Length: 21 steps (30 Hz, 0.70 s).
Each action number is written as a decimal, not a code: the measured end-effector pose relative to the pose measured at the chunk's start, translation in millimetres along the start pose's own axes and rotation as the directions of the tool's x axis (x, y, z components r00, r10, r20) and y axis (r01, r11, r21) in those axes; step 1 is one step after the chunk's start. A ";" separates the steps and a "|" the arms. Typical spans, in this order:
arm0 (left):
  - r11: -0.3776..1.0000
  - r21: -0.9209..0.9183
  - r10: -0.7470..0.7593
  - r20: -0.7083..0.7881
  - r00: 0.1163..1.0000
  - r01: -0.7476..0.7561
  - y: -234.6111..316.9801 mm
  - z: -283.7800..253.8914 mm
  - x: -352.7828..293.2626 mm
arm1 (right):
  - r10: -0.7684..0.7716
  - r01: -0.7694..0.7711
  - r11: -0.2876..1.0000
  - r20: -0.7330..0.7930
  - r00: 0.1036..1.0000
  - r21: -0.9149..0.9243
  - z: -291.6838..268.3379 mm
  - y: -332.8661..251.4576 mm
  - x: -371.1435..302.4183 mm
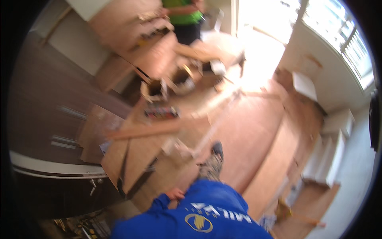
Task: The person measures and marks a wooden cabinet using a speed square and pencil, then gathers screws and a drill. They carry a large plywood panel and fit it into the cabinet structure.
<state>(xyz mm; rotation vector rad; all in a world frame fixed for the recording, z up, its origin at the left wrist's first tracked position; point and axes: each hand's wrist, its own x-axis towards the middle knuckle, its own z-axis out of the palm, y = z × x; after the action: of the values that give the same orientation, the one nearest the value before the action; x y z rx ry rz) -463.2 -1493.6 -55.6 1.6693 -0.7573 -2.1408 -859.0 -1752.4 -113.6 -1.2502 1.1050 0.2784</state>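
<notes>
My left hand (pixel 174 194) hangs low beside my hip at the end of a blue sleeve (pixel 159 204). Motion smears its fingers, so I cannot make out whether they are curled or hold anything. My right hand is out of sight. Below me my foot in a dark shoe (pixel 217 148) steps on the brown floor covering (pixel 246 135). Closest ahead of my left hand lies a crumpled brown piece (pixel 179 149), apparently cardboard or paper.
A long brown strip (pixel 151 129) lies across the floor left of centre. Beyond it are a dark-and-red bundle (pixel 161 112) and open cardboard boxes (pixel 155 89). A person in a green shirt (pixel 184 16) stands at the back. White stepped pieces (pixel 326 155) line the right wall.
</notes>
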 end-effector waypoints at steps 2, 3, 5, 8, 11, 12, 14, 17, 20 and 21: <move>0.982 -0.191 -0.023 -0.113 0.993 0.001 35.0 -9.5 16.7 | -0.026 0.027 0.999 0.016 1.000 -0.044 -29.3 -58.1 43.2; 0.975 -0.213 0.058 -0.053 0.997 -0.068 53.8 -18.8 20.4 | -0.021 0.022 0.998 0.022 1.000 -0.065 -41.5 -83.1 59.6; 0.865 -0.501 -0.034 0.022 0.999 0.040 84.7 -32.7 18.9 | 0.002 0.001 0.994 0.026 1.000 -0.113 -68.5 -124.3 84.5; 0.884 -0.454 -0.086 0.070 0.994 0.109 110.3 -53.1 23.6 | 0.017 -0.007 0.983 0.052 0.998 -0.181 -103.2 -165.3 113.4; 0.913 -0.397 -0.082 0.046 0.996 0.093 113.0 -56.0 32.5 | 0.000 0.030 0.968 0.119 0.993 -0.251 -135.4 -192.3 128.0; 0.981 -0.196 -0.031 -0.155 0.987 0.000 113.1 -55.4 36.6 | -0.008 0.049 0.961 0.148 0.989 -0.273 -146.1 -197.3 127.7; 0.971 0.240 0.076 -0.305 0.949 -0.001 116.7 -42.5 43.1 | -0.032 0.104 0.943 0.226 0.974 -0.315 -174.8 -195.8 113.8; 0.962 0.216 -0.066 -0.407 0.911 0.166 138.9 -24.9 50.5 | 0.019 0.121 0.920 0.349 0.937 -0.374 -231.0 -169.6 69.7; 0.974 -0.225 -0.110 -0.568 0.815 -0.025 178.9 16.8 54.9 | 0.110 0.076 0.909 0.411 0.905 -0.411 -289.8 -157.6 34.3; 0.959 -0.246 -0.056 -0.644 0.763 -0.138 194.2 23.7 59.9 | 0.131 0.066 0.907 0.426 0.895 -0.416 -309.0 -162.0 29.4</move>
<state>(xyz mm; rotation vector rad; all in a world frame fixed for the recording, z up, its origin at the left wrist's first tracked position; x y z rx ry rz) -515.2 -1678.6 15.0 2.0091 -0.2558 -1.3770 -888.8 -2085.4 -9.4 -1.4521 0.6807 0.8269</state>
